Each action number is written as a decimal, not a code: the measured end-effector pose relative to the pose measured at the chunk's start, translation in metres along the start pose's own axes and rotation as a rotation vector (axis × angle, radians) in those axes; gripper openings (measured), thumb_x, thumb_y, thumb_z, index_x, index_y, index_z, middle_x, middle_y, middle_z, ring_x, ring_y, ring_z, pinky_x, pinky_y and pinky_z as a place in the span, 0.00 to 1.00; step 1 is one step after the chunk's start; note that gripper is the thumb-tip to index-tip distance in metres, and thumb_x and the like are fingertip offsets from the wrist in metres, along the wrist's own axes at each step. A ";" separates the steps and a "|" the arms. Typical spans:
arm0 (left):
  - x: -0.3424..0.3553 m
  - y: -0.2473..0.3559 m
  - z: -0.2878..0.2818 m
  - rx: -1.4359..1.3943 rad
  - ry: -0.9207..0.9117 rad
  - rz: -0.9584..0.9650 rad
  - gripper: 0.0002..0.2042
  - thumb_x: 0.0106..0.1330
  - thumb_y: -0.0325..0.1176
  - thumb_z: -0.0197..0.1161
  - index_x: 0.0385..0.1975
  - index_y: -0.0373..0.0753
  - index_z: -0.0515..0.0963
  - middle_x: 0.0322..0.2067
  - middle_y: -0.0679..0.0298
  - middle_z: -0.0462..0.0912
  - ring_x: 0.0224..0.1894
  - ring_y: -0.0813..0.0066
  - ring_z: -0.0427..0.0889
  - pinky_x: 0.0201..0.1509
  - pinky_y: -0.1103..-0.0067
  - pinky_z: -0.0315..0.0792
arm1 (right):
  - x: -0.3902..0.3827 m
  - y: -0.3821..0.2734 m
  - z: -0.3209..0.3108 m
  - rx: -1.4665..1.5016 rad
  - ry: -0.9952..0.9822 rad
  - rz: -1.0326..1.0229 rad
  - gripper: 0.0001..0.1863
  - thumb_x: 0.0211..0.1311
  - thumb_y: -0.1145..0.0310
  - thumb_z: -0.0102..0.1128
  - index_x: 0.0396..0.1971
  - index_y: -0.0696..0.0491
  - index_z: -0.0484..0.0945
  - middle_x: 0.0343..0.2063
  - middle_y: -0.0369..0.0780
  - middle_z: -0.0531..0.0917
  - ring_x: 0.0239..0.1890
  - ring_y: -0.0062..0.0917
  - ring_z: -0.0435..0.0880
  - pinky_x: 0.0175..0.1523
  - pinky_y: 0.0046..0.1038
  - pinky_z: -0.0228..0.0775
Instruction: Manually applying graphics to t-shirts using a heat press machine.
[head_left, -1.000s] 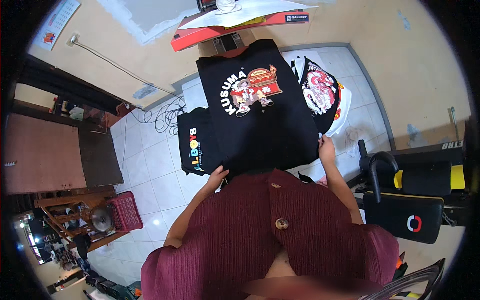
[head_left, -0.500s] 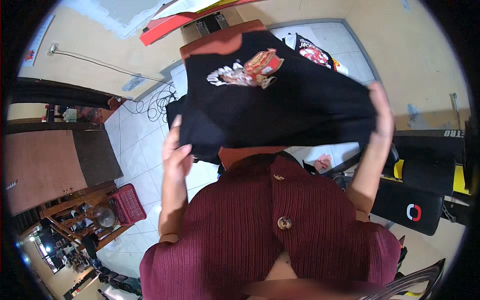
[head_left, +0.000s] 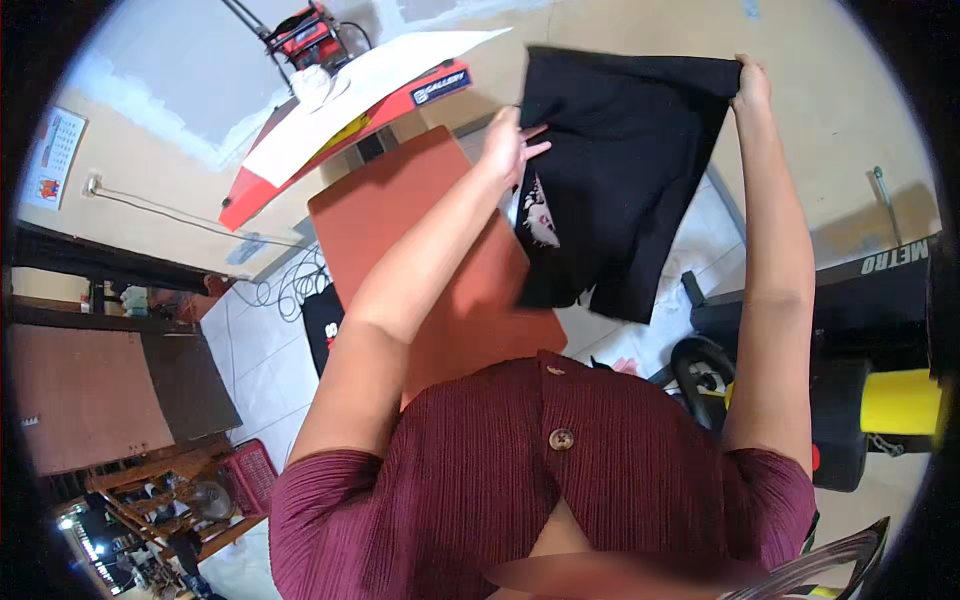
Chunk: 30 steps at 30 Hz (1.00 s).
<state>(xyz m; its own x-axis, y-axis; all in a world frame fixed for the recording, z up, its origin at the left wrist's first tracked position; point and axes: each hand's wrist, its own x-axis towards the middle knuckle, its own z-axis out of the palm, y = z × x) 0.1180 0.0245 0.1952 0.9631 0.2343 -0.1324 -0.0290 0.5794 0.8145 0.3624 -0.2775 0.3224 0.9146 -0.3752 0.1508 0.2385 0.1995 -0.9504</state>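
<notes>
A black printed shirt (head_left: 630, 160) hangs in the air from both my hands, off to the right of a reddish-brown padded board (head_left: 420, 250). My left hand (head_left: 508, 150) pinches its left edge, with some fingers stretched out over the cloth. At the top right corner, my right hand (head_left: 752, 85) is closed on the fabric. The upper edge is pulled fairly straight between the hands, while the lower part droops in folds. Only a light piece of the print (head_left: 541, 215) shows near the left side; the rest is hidden.
Beyond the board stands a red table (head_left: 240, 200) bearing a white sheet (head_left: 400, 65) and a red-and-black machine (head_left: 305, 40). Coiled black cable (head_left: 290, 285) and dark cloth (head_left: 322, 325) lie on the left floor. Black-and-yellow padded equipment (head_left: 835, 410) stands at right.
Both hands have lifted the shirt off the board and swung it up and to the right. Its print, facing up before, is now mostly turned from view. The bare board shows.
</notes>
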 end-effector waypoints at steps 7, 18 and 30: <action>0.073 0.018 0.080 0.245 -0.203 0.341 0.09 0.66 0.32 0.48 0.42 0.38 0.72 0.40 0.65 0.76 0.44 0.76 0.75 0.49 0.75 0.73 | 0.095 -0.075 -0.066 0.171 0.054 -0.393 0.10 0.51 0.81 0.58 0.33 0.63 0.70 0.27 0.46 0.79 0.26 0.35 0.80 0.31 0.35 0.78; 0.074 -0.079 -0.043 0.840 0.015 0.048 0.08 0.59 0.36 0.59 0.33 0.39 0.73 0.34 0.63 0.78 0.37 0.71 0.76 0.39 0.73 0.69 | 0.079 0.158 -0.229 -0.581 0.221 -0.233 0.19 0.60 0.61 0.53 0.43 0.62 0.72 0.42 0.48 0.78 0.42 0.34 0.76 0.53 0.36 0.67; 0.056 -0.245 -0.099 2.851 -0.934 -1.015 0.27 0.66 0.48 0.49 0.66 0.50 0.63 0.67 0.68 0.59 0.70 0.61 0.53 0.65 0.47 0.39 | -0.184 0.417 -0.307 -1.472 -0.115 0.619 0.30 0.53 0.60 0.58 0.57 0.51 0.64 0.47 0.53 0.75 0.49 0.49 0.74 0.53 0.47 0.66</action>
<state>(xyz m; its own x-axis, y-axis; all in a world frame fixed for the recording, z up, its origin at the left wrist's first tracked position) 0.1524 -0.0274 -0.0680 0.4567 0.2985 -0.8380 -0.4506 -0.7346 -0.5072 0.1929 -0.4031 -0.1853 0.7812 -0.4909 -0.3856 -0.6065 -0.7433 -0.2824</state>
